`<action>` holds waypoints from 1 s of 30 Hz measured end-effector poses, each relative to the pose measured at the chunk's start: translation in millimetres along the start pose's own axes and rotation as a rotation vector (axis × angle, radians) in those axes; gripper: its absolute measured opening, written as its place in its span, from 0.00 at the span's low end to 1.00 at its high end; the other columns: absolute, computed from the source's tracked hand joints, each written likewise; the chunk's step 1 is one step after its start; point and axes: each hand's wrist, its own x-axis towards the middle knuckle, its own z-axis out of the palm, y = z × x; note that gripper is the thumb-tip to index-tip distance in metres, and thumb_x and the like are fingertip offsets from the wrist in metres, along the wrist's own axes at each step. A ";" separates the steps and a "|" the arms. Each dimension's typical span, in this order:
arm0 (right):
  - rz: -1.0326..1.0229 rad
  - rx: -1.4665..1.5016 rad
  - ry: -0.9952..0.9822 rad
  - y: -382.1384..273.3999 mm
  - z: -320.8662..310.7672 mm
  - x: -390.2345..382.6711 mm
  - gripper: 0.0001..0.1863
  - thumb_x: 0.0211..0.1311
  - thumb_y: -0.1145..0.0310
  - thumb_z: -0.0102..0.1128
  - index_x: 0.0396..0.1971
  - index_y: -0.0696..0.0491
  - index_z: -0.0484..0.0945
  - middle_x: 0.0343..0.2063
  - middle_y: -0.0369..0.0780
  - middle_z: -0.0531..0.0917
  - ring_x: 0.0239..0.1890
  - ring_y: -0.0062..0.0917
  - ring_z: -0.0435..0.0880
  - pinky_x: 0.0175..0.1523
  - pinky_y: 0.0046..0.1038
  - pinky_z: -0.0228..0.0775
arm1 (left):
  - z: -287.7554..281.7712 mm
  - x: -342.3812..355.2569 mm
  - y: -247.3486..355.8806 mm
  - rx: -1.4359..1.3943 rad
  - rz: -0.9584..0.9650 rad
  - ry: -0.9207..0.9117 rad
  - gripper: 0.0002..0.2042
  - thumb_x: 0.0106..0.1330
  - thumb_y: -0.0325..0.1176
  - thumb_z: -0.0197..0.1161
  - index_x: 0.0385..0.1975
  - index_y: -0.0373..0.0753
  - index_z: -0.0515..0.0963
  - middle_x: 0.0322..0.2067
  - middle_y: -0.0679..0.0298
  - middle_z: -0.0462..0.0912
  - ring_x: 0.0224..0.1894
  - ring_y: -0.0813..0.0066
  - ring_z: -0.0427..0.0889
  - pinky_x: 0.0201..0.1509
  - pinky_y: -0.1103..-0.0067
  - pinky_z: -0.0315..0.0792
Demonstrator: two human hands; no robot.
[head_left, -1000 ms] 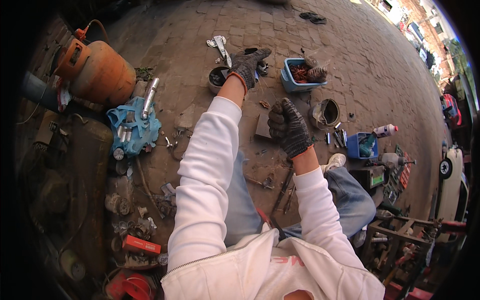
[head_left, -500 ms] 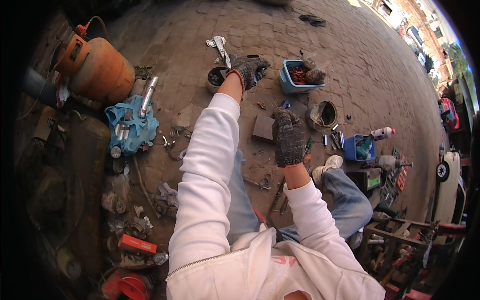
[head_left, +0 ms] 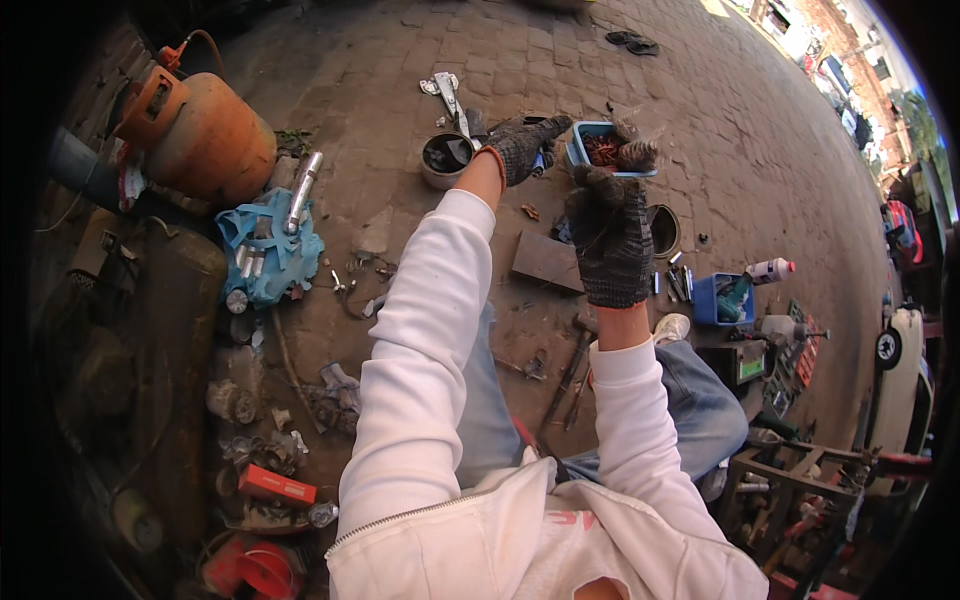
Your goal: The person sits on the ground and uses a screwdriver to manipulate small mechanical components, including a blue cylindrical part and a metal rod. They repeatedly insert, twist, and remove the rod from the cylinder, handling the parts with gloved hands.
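Note:
My left hand (head_left: pixel 524 150), in a dark knit glove with an orange cuff, reaches far forward beside a round metal pot (head_left: pixel 445 158) with dark pieces in it. Its fingers are closed, and a bit of blue shows under them; what they grip cannot be made out. My right hand (head_left: pixel 612 245), gloved alike, is raised with its fingers curled, just short of a blue plastic basket (head_left: pixel 590 130) of reddish-brown scrap. Anything inside that hand is hidden. Between my arms lies a flat-topped metal block (head_left: pixel 547 262) on the brick ground.
A hammer (head_left: pixel 568 368) lies between my legs. To the left stand an orange gas cylinder (head_left: pixel 215 145) and a light-blue bag (head_left: pixel 262 265) with metal tubes. On the right are an open tin (head_left: pixel 664 232), a blue bin (head_left: pixel 722 300) and a metal frame (head_left: pixel 790 470).
My right hand has moved forward and a little right, nearer the basket, its fingers now curled upward. My left hand has shifted slightly right, uncovering more of the pot.

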 end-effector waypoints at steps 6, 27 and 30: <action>0.011 -0.421 0.418 25.5 2.9 -2.7 0.13 0.62 0.59 0.51 0.24 0.51 0.71 0.22 0.37 0.75 0.25 0.25 0.74 0.25 0.23 0.64 | 13.7 -22.3 27.5 0.304 -0.105 0.191 0.14 0.54 0.41 0.67 0.30 0.36 0.82 0.24 0.64 0.82 0.17 0.79 0.73 0.17 0.81 0.66; -0.469 -1.239 0.114 26.8 -26.8 -101.3 0.13 0.69 0.66 0.43 0.45 0.57 0.72 0.42 0.38 0.78 0.43 0.22 0.77 0.50 0.26 0.69 | -57.5 15.7 -4.7 0.749 -0.135 0.502 0.14 0.63 0.41 0.52 0.42 0.40 0.76 0.39 0.60 0.81 0.32 0.71 0.81 0.36 0.76 0.75; -0.474 -1.604 -0.094 2.1 -29.9 -139.6 0.14 0.69 0.69 0.42 0.47 0.59 0.72 0.44 0.40 0.78 0.45 0.23 0.77 0.53 0.27 0.69 | -86.8 11.1 -11.7 -0.034 -0.224 0.544 0.13 0.63 0.43 0.53 0.36 0.40 0.76 0.36 0.58 0.82 0.27 0.75 0.81 0.28 0.79 0.75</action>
